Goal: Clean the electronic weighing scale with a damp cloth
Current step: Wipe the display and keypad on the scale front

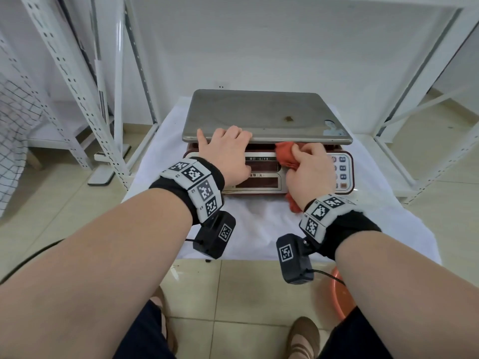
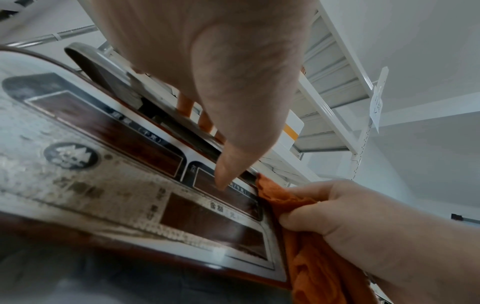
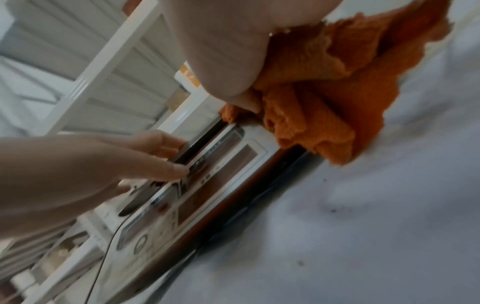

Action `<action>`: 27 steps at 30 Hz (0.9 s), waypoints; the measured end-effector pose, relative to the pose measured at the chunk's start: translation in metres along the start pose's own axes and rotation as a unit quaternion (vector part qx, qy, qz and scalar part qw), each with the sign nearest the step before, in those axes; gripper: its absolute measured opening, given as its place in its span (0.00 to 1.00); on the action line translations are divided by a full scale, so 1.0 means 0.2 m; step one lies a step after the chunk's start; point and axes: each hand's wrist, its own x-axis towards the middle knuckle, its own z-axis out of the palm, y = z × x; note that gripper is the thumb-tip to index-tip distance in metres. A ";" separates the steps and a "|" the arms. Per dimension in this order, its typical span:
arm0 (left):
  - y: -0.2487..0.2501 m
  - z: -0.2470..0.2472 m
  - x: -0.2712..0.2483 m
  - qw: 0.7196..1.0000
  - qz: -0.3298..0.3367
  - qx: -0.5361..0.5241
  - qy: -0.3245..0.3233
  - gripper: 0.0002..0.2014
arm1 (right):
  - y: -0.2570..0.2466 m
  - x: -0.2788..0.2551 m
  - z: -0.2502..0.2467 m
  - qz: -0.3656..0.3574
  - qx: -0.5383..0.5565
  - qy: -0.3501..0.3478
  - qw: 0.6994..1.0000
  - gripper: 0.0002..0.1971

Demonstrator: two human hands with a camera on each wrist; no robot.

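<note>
Both forearms reach forward from the bottom of the head view, each with a black wristband carrying coded tags and a small black camera. Left hand [image 1: 225, 149] lies on the near edge of the steel weighing pan [image 1: 264, 112], fingers fairly straight over the rim, thumb below against the display panel [image 1: 261, 174]; it grips nothing. Right hand [image 1: 309, 168] clenches a bunched orange cloth [image 1: 283, 154], pressing it onto the panel just beside the keypad [image 1: 342, 172], the cloth's top edge tucked into the gap under the pan. One tail of the cloth hangs below the wrist over the scale's front edge. Electronic scale [image 1: 267, 189] sits on a surface draped in white fabric [image 1: 160, 161]. Pan shows a small brown stain right of centre. Left wrist view: panel printing looks worn and grimy. White metal shelving [image 1: 77, 73] stands at both sides. Orange basin [image 1: 342, 294] on the tiled floor, near the right foot.
</note>
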 end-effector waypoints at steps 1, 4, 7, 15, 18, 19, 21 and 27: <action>0.00 0.00 0.00 1.000 -0.001 0.000 0.001 0.31 | -0.01 -0.01 0.01 -0.034 0.011 -0.005 0.999 0.22; 0.00 0.00 0.00 1.000 -0.003 -0.001 0.003 0.31 | 0.00 0.01 0.00 -0.104 -0.001 -0.039 0.994 0.22; 0.01 -0.01 0.00 1.000 -0.005 -0.007 -0.004 0.31 | 0.08 0.04 -0.07 -0.099 -0.015 -0.049 0.994 0.25; 0.02 -0.01 0.00 1.000 -0.013 -0.011 -0.012 0.30 | 0.06 0.00 -0.04 -0.057 -0.055 -0.027 0.997 0.23; 0.01 -0.01 0.00 1.000 -0.015 -0.009 -0.011 0.30 | 0.07 -0.01 -0.01 -0.128 -0.030 -0.046 0.990 0.21; 0.02 -0.01 0.00 1.000 -0.016 -0.009 -0.011 0.30 | 0.08 0.00 -0.02 -0.143 -0.016 -0.056 0.988 0.21; 0.02 -0.01 -0.01 1.000 -0.016 -0.010 -0.014 0.31 | 0.11 0.02 -0.06 -0.140 0.008 -0.069 0.988 0.23; 0.02 -0.02 -0.01 0.999 -0.018 -0.014 -0.023 0.31 | 0.08 0.01 -0.07 -0.046 -0.074 -0.044 0.995 0.24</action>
